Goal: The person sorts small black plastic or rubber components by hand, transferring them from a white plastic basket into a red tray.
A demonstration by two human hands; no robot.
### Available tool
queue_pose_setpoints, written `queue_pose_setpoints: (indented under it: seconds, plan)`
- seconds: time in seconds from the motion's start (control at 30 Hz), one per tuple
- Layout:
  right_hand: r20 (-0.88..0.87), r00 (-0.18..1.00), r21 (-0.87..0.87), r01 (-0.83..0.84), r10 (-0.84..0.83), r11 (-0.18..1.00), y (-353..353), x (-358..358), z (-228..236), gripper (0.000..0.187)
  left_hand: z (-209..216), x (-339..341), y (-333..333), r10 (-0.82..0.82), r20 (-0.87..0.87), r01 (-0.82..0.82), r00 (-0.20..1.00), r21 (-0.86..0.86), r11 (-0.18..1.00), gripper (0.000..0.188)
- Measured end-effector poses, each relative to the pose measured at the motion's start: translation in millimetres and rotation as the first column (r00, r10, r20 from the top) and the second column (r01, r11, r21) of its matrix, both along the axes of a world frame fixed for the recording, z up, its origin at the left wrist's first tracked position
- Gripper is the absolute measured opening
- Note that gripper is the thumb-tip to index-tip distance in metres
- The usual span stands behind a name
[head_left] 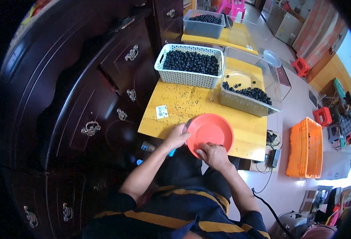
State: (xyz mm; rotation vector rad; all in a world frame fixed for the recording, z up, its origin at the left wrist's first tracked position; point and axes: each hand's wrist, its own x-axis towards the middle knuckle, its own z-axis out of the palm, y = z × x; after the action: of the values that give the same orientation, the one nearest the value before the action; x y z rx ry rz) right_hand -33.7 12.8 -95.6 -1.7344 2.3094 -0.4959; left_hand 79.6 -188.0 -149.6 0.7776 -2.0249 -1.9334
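Note:
A shallow red plastic basin (210,129) is at the near edge of the yellow table, partly over my lap. My left hand (177,137) grips its left rim, thumb on the inside. At the near right of the basin, my right hand (214,155) reaches over the rim with its fingers curled closed. A small dark spot shows at those fingers, but what they hold is hidden. Beyond the basin stand a white perforated basket (189,77) full of round dark berries (191,61) and a clear plastic bin (243,105) with fewer berries (253,94) along its near side.
Small dark bits and a white printed card (162,112) lie on the yellow table (175,99). Another clear bin (203,30) of berries stands farther back. Dark wooden drawers (84,107) rise at left; an orange crate (299,155) sits on the floor at right.

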Motion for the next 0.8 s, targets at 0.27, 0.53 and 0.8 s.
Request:
queue_pose_setpoints:
  seconds: [0.27, 0.53, 0.8]
  plan:
    - [0.158, 0.983, -0.171, 0.119, -0.092, 0.978, -21.0, -8.4, -6.3, 0.027, 7.4, 1.1, 0.2, -0.012, 0.066, 0.013, 0.998, -0.008, 1.000, 0.014]
    - [0.101, 0.982, -0.255, 0.180, -0.159, 0.950, -27.6, -11.3, -4.2, 0.031, 13.0, 4.8, 0.1, -0.014, 0.020, 0.014, 1.000, 0.028, 1.000, 0.021]
    - [0.187, 0.948, -0.311, 0.305, -0.257, 0.900, -32.6, -15.9, -1.4, 0.030, 38.0, 4.5, 6.8, -0.046, 0.050, 0.042, 0.998, 0.078, 0.996, 0.021]
